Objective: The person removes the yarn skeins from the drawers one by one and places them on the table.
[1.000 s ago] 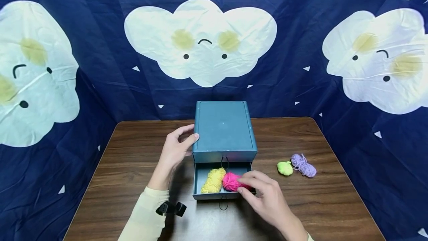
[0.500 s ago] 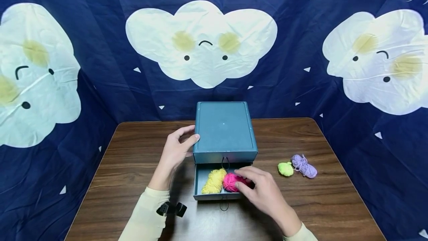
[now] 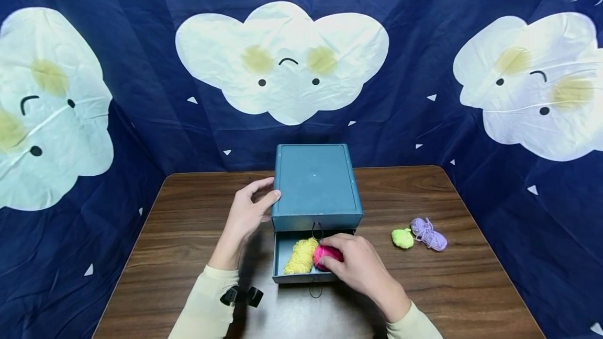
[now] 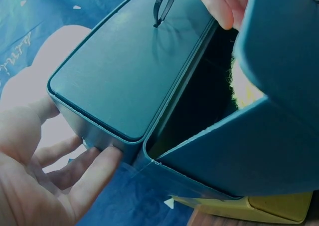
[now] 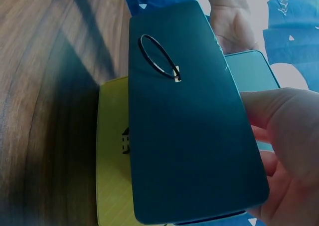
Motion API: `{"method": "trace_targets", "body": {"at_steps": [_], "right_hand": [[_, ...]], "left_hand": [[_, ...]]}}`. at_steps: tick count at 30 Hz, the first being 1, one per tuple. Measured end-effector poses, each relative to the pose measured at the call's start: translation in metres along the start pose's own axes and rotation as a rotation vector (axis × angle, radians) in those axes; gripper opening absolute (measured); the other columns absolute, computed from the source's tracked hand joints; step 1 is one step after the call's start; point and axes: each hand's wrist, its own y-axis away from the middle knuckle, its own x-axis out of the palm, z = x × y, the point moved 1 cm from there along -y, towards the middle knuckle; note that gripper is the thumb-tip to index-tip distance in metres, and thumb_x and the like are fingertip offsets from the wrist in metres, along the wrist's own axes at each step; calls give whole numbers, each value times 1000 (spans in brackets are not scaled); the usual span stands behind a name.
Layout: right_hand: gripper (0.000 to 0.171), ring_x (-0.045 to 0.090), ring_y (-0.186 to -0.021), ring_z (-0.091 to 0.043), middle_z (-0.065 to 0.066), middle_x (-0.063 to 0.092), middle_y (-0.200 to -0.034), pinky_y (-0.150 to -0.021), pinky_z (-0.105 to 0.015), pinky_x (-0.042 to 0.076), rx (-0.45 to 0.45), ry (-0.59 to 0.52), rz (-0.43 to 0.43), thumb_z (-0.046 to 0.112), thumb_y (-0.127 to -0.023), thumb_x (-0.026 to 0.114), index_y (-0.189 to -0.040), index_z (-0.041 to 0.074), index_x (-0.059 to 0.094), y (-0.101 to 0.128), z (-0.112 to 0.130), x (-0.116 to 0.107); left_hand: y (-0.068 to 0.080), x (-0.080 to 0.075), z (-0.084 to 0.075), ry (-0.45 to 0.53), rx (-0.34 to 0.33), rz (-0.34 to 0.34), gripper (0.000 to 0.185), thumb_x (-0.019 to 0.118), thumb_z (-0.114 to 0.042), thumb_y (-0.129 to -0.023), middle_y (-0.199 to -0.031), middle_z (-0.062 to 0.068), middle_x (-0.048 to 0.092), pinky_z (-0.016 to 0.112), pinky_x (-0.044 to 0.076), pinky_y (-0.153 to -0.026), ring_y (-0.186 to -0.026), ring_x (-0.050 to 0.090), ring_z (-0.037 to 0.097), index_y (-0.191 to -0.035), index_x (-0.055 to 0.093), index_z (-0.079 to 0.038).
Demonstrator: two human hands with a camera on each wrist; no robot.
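Note:
A teal box [image 3: 314, 184] stands mid-table with its bottom drawer [image 3: 282, 255] pulled open. A yellow yarn bundle [image 3: 300, 255] lies in the drawer, and a pink yarn ball [image 3: 324, 253] sits beside it. My right hand [image 3: 335, 256] reaches into the drawer, its fingers curled over the pink yarn. My left hand [image 3: 267, 189] holds the box's left side, thumb at the top front corner. In the left wrist view its fingers [image 4: 94, 168] lie against the box wall [image 4: 99, 138]. The right wrist view shows the drawer front [image 5: 184, 136] with its loop pull [image 5: 158, 56].
A green yarn ball [image 3: 402, 237] and a purple yarn bundle [image 3: 427, 233] lie on the brown wooden table [image 3: 188, 213] to the right of the box. Blue cloth with white clouds [image 3: 282, 61] hangs behind and along both sides.
My right hand has moved left and deeper into the drawer with the pink yarn, now covering more of it. The left hand and the box have stayed put.

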Motion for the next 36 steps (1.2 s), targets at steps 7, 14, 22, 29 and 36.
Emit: {"method": "trace_targets", "body": {"at_steps": [7, 14, 22, 29, 36], "right_hand": [[27, 66, -86, -7, 6, 77, -101, -73, -30, 55, 25, 53, 99, 33, -86, 83, -109, 19, 79, -6, 3, -1], [34, 51, -68, -5, 7, 74, -95, -60, -24, 43, 63, 61, 233, 29, -85, 84, -115, 16, 77, -15, 4, -2], [20, 54, -69, -4, 12, 70, -86, -60, -25, 45, 45, 65, 219, 17, -83, 80, -102, 21, 79, -18, 4, 1], [20, 68, -87, -7, 10, 77, -97, -72, -30, 56, -3, 45, 135, 21, -85, 81, -105, 24, 81, -14, 5, -2], [19, 68, -89, -5, 11, 75, -98, -77, -30, 57, -51, 2, -2, 22, -85, 83, -104, 24, 81, -10, 9, -14]], "left_hand": [[0, -1, -1, -8, 13, -2, 49, 75, -31, -95, -141, 9, 62, 49, 63, -78, -119, 65, 27, -141, 62, -19], [-1, -1, 0, 3, 5, 1, 49, 75, -31, -95, -140, 8, 62, 48, 62, -78, -116, 66, 25, -140, 63, -19], [0, 1, 0, 23, 9, 9, 49, 75, -30, -96, -140, 11, 61, 49, 62, -79, -114, 66, 24, -141, 62, -17], [1, 1, -2, 23, 13, 7, 49, 75, -30, -96, -141, 12, 61, 48, 63, -78, -115, 65, 25, -141, 62, -16], [0, 1, 0, 19, 12, 6, 48, 75, -30, -95, -140, 10, 62, 48, 62, -78, -116, 66, 25, -140, 63, -17]]}}
